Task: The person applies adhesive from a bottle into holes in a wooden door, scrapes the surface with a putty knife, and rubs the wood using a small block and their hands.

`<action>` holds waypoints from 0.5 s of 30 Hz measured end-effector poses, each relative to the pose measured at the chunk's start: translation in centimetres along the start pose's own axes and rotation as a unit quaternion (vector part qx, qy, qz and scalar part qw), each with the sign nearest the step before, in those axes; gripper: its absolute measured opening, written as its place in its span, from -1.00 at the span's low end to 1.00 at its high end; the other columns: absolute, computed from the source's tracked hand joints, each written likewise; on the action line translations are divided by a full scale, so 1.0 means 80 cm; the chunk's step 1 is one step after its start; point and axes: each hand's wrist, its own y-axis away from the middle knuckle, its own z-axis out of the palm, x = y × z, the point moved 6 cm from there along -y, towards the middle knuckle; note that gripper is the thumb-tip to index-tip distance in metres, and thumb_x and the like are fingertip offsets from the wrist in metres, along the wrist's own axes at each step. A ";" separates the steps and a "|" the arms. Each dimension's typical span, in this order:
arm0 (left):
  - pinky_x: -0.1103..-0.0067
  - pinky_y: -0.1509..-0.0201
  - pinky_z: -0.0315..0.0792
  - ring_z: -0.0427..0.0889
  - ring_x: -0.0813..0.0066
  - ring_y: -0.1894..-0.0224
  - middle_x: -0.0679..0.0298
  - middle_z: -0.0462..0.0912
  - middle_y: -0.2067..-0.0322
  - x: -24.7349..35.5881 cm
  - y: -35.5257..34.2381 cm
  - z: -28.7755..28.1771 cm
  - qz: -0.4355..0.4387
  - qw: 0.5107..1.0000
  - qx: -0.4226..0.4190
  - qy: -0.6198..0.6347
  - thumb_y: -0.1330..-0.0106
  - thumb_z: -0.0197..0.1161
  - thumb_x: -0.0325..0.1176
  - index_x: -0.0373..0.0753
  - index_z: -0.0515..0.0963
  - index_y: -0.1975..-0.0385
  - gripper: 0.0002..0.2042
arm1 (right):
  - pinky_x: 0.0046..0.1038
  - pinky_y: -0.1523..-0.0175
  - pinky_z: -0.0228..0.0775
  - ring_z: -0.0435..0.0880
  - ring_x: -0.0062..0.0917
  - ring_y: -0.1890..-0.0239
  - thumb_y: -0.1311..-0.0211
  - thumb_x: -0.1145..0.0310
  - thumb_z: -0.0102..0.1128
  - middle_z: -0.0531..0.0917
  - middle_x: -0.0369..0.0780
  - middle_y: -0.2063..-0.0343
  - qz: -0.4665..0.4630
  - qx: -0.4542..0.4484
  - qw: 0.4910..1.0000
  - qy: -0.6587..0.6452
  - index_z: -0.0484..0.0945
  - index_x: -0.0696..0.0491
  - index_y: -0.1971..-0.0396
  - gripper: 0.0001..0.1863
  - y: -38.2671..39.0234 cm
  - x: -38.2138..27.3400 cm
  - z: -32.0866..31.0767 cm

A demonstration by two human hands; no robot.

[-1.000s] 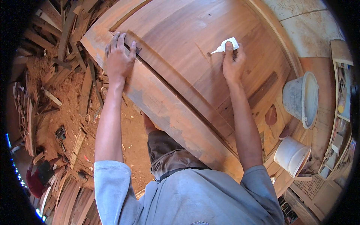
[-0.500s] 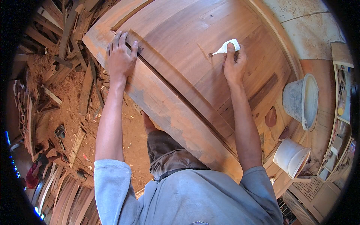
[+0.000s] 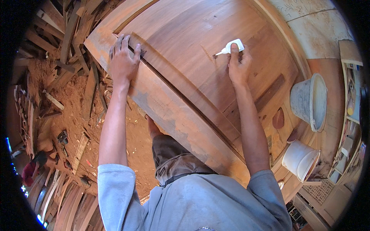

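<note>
My right hand (image 3: pixel 239 66) grips a small white squeeze bottle (image 3: pixel 232 47) with a long thin nozzle, like a glue bottle. It is tilted, its tip pointing left at a dark spot on a wooden door-like panel (image 3: pixel 185 36). Whether the tip touches the wood I cannot tell. A short line of brownish dust or grain runs up from that spot. My left hand (image 3: pixel 124 63) lies on the panel's raised edge frame (image 3: pixel 165 111), fingers extended and thumb apart, holding nothing. Beside its thumb is a dark smudge.
A grey bucket (image 3: pixel 303 101) and a white bucket (image 3: pixel 296 158) stand at the right. Beyond them is a shelf (image 3: pixel 348 115) with small items. Scrap wood (image 3: pixel 73 42) is heaped on the dusty floor (image 3: pixel 119 134) at left. Another person (image 3: pixel 30 171) is at the far lower left.
My right hand and the bottle have shifted very slightly left and up, the nozzle staying near the dark spot. My left hand stays on the frame. The other person has changed posture.
</note>
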 end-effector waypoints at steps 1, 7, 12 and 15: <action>0.26 -0.49 0.09 0.35 0.14 -0.34 0.07 0.37 -0.31 0.003 -0.002 0.001 0.003 1.000 0.000 0.005 -0.42 0.04 0.04 -0.22 0.40 -0.25 -0.46 | -0.45 0.33 0.44 0.62 -0.54 0.42 -0.44 0.14 0.16 0.67 -0.18 0.47 -0.004 0.006 1.000 -0.015 0.56 0.21 0.28 -0.64 0.000 -0.003 -0.001; 0.31 -0.47 0.12 0.32 0.08 -0.35 0.07 0.36 -0.32 -0.003 -0.001 0.003 0.004 1.000 -0.013 -0.005 -0.42 0.03 0.05 -0.22 0.39 -0.26 -0.44 | -0.59 0.51 0.26 0.43 -0.71 0.61 -0.45 0.12 0.14 0.54 -0.34 0.58 0.158 -0.001 0.968 -0.196 0.53 0.07 0.26 -0.71 -0.003 0.008 -0.013; 0.30 -0.45 0.15 0.31 0.07 -0.35 0.04 0.35 -0.32 0.001 -0.003 0.000 0.007 0.999 -0.029 -0.011 -0.44 0.03 0.01 -0.25 0.38 -0.26 -0.46 | -0.60 0.46 0.27 0.46 -0.70 0.58 -0.45 0.03 0.10 0.56 -0.39 0.56 0.239 0.034 0.919 -0.312 0.53 -0.01 0.30 -0.68 -0.022 0.026 -0.097; 0.30 -0.44 0.16 0.31 0.08 -0.35 0.02 0.36 -0.31 0.008 -0.002 -0.006 0.005 1.000 -0.025 -0.005 -0.45 0.03 -0.03 -0.26 0.39 -0.25 -0.48 | -0.59 0.44 0.33 0.48 -0.68 0.54 -0.43 0.04 0.13 0.56 -0.38 0.53 0.267 0.058 0.914 -0.302 0.53 0.00 0.25 -0.69 -0.053 0.050 -0.171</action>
